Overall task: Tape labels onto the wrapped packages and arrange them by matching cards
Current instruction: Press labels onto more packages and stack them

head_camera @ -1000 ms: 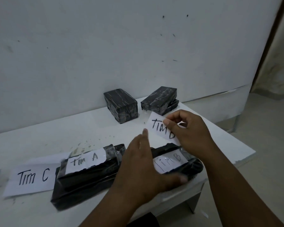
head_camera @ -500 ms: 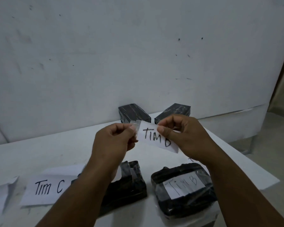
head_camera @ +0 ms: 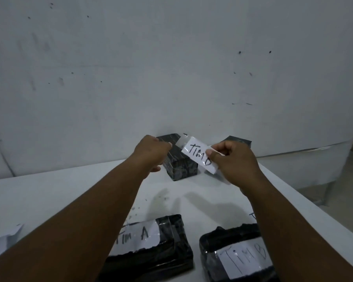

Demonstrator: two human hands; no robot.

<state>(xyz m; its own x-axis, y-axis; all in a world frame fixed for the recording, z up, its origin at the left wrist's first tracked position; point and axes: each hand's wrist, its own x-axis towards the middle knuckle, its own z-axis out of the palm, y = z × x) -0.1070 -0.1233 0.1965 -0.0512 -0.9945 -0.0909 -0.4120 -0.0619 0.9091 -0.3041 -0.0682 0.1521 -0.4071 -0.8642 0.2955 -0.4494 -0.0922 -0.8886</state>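
A white paper label reading "TIM B" [head_camera: 198,154] is held up between both hands, above the far part of the table. My right hand [head_camera: 233,161] pinches its right end. My left hand [head_camera: 151,154] pinches the clear tape at its left end. Right behind the label stands an unlabelled black wrapped package [head_camera: 180,167]. A second black package [head_camera: 239,140] peeks out behind my right hand. Near me lie a black package labelled "TIM A" [head_camera: 161,251] and one labelled "TIM B" [head_camera: 232,259], partly hidden by my forearms.
The white table [head_camera: 59,192] runs against a white wall. Its right edge drops off to the floor. A loose white paper [head_camera: 2,244] lies at the left edge of the view.
My left hand left the near packages and took the label's taped end. Both hands have carried the label farther out, over the far packages. The view tilted up.
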